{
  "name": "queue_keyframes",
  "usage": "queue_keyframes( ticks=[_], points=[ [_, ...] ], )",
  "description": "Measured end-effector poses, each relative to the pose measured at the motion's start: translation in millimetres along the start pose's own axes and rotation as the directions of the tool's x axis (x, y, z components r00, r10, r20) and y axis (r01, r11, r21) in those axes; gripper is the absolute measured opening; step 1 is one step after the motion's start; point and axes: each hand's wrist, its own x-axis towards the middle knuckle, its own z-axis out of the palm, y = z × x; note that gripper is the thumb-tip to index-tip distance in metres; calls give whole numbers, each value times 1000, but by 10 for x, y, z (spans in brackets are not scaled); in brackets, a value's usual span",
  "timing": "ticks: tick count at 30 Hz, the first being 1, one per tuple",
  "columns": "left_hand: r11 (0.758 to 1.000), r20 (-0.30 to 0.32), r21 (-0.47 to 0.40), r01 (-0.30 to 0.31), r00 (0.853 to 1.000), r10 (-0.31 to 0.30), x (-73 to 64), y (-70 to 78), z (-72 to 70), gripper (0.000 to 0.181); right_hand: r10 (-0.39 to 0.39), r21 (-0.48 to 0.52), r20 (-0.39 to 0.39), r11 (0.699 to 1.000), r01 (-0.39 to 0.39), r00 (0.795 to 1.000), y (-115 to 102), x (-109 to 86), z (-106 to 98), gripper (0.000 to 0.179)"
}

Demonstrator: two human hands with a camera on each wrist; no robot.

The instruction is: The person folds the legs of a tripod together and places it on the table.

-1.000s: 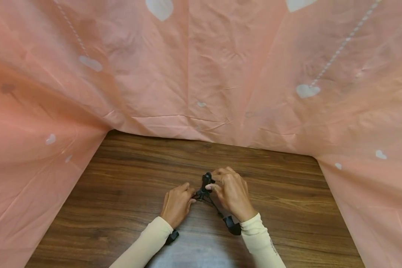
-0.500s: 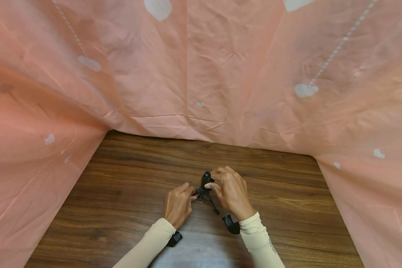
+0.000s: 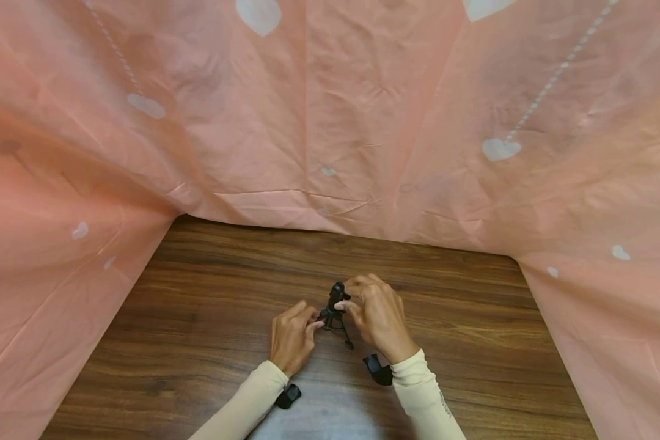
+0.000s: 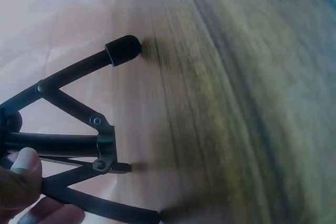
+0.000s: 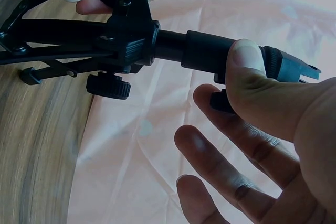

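Observation:
A small black tripod [image 3: 336, 297] stands tilted between my hands in the head view, its legs spread toward the tabletop. My right hand [image 3: 382, 315] holds the upper column, thumb on one side and index finger at a small knob [image 5: 222, 102] on the other. The remaining right fingers are spread apart in the right wrist view. My left hand [image 3: 293, 339] pinches one tripod leg [image 4: 105, 206] near its hinge between thumb and fingers. Another leg [image 4: 79, 70] with a rubber foot stretches toward the wood. A ridged knob [image 5: 108, 86] sits below the tripod's collar.
A dark wood-grain table [image 3: 225, 269] lies under the hands. Pink fabric with white hearts [image 3: 363, 122] hangs along the back and both sides. Black wrist-worn devices [image 3: 288, 396] show beside both cream sleeves [image 3: 426, 391].
The tripod leg nearest the right wrist has swung inward, its foot shifting left and slightly up. The tripod's top has moved slightly left; both hands keep their hold.

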Motion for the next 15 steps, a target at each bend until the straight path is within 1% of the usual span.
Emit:
queue_keyframes(
  ticks=[5,11,15],
  points=[
    [998,-29,-47,41,999,-43,-8,-8,18,16,-6,8,0,1000,6,1000,-9,22,14,25],
    [994,-55,-78,80,995,-84,-15,-4,41,16,2,0,7,1000,-2,1000,-7,26,25,24],
    [986,-37,-120,116,992,-121,-19,35,76,17,12,-18,3,1000,-12,1000,7,4,6,23]
  ],
)
